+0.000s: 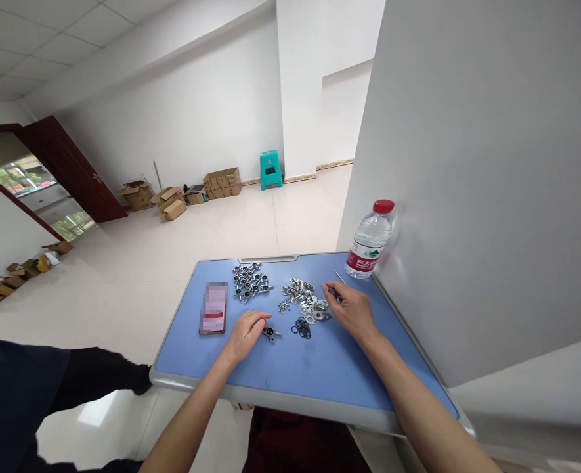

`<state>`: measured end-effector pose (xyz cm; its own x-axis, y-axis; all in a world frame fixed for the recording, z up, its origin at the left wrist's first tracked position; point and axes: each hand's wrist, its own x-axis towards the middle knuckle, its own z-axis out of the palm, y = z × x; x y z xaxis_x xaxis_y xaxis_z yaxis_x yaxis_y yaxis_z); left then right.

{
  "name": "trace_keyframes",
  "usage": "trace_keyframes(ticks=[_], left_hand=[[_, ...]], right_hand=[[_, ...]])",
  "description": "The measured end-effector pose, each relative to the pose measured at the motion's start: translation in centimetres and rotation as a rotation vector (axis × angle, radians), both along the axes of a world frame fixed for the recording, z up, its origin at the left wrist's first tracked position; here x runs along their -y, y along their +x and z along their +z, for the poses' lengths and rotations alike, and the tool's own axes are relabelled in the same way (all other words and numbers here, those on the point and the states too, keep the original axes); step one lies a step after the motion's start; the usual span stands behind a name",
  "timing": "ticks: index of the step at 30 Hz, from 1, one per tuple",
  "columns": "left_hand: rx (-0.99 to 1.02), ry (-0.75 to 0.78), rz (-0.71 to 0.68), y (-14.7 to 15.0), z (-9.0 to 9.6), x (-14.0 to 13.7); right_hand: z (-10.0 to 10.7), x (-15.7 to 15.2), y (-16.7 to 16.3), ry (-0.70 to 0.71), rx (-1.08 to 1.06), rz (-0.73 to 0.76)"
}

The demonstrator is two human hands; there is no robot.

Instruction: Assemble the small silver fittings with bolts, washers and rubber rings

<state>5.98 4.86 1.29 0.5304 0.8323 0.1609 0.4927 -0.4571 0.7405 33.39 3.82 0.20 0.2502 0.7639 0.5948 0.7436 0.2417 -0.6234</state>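
Silvery metal meets the left hand (245, 334): its grip touches a small fitting (270, 333) on the table (310, 374), though whether it clasps I cannot tell. The piece looks light, stiff and slick, best taken by its projecting arms. The right hand (353, 310) curls beside a slender rod (339, 277), its hold unclear. Around lie black rings (301, 327), flat plates (322, 306), more fittings (256, 288), a phone (215, 309) and a bottle (364, 258).
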Motion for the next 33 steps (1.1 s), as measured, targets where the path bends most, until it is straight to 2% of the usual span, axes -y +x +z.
trace_keyframes(ticks=[14, 21, 28, 33], left_hand=[[0.028, -0.072, 0.004, -0.1, -0.2, -0.2], [0.039, -0.027, -0.022, -0.1, 0.0, -0.3], [0.004, 0.021, -0.053, -0.1, 0.0, 0.0], [-0.106, 0.062, -0.089, 0.0, 0.4, 0.5]], right_hand=[[-0.5, -0.5, 0.3, -0.083, 0.036, 0.005], [-0.4, -0.5, -0.5, -0.093, 0.077, 0.035], [-0.3, -0.6, 0.1, -0.083, 0.077, -0.018], [0.0, -0.7, 0.1, -0.078, 0.068, -0.026]])
